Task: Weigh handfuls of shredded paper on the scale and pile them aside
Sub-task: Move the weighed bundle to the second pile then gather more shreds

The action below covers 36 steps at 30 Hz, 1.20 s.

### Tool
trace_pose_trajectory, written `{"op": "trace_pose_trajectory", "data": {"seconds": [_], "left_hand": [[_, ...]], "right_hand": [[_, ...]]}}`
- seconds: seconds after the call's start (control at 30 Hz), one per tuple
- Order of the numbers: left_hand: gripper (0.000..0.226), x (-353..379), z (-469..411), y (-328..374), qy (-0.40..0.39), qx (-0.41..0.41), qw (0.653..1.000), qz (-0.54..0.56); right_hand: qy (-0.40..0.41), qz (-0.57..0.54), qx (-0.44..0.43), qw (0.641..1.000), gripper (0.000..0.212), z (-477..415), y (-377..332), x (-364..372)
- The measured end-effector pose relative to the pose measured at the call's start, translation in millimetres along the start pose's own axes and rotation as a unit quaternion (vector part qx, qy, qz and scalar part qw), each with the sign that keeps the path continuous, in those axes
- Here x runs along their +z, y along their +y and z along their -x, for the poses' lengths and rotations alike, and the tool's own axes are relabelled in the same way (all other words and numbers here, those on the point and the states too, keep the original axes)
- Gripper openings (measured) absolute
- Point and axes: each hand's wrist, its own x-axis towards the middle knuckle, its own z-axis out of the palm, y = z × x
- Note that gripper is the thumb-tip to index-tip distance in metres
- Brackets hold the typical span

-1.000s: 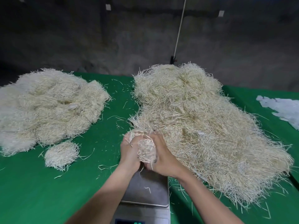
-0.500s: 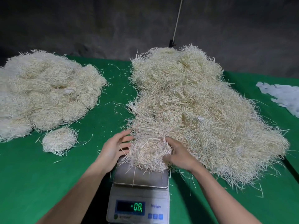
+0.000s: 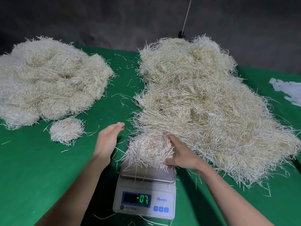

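Overhead, a head-worn view of a table [image 3: 32,168] covered in green cloth, set against a dark grey, rough wall [image 3: 114,18]. A thin white cord [image 3: 187,13] runs down the wall to a small black fitting behind the table's far edge.

Largest item: the supply pile [image 3: 211,103] of cream shredded paper, which fills the right half of the cloth from the far edge to the near right. Second: the weighed pile [image 3: 48,82], far left, well apart from the supply pile, with a strip of bare cloth and stray strands between them. Just beside its near edge lies a small round heap [image 3: 66,130]. Pale white sheets [image 3: 290,90], too blurred to identify, lie at the right edge.

Near centre stands a white digital scale [image 3: 145,198] with a steel pan [image 3: 146,175]. Its green display [image 3: 136,199] shows a minus sign and digits that read roughly "07". A handful [image 3: 149,150] of shredded paper rests on the far part of the pan, touching the supply pile's near-left edge and overhanging the pan's left side.

Right hand [image 3: 180,154]: fingers extended, laid flat against the handful's right side, not curled round it. Left hand [image 3: 108,141]: fingers straight and together, held edge-on above the cloth just left of the scale, clear of the handful and holding nothing.
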Motion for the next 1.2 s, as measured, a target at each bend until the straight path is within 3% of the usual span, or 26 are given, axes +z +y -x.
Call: {"op": "trace_pose_trajectory", "data": {"seconds": [0.2,0.43,0.53,0.83,1.2], "left_hand": [[0.033,-2.2,1.3,7.4,-0.015,0.054,0.998,-0.037],[0.028,5.4,1.5,19.7,-0.032,0.099,0.992,-0.065],[0.026,6.5,3.7,25.4,-0.026,0.117,0.992,-0.048],[0.013,10.1,8.7,37.4,-0.031,0.127,0.991,-0.041],[0.020,12.9,9.3,34.9,-0.034,0.130,0.990,-0.043]], "right_hand": [[0.023,-0.035,-0.022,0.999,0.102,13.7,-3.2,-21.6],[0.154,-0.046,-0.100,0.982,0.063,27.9,-21.1,-49.2],[0.195,-0.078,-0.139,0.968,0.057,34.3,-31.9,-56.1],[0.192,-0.068,-0.155,0.967,0.056,35.8,-42.4,-53.8],[0.186,-0.079,-0.159,0.966,0.054,35.2,-43.4,-51.5]]}}
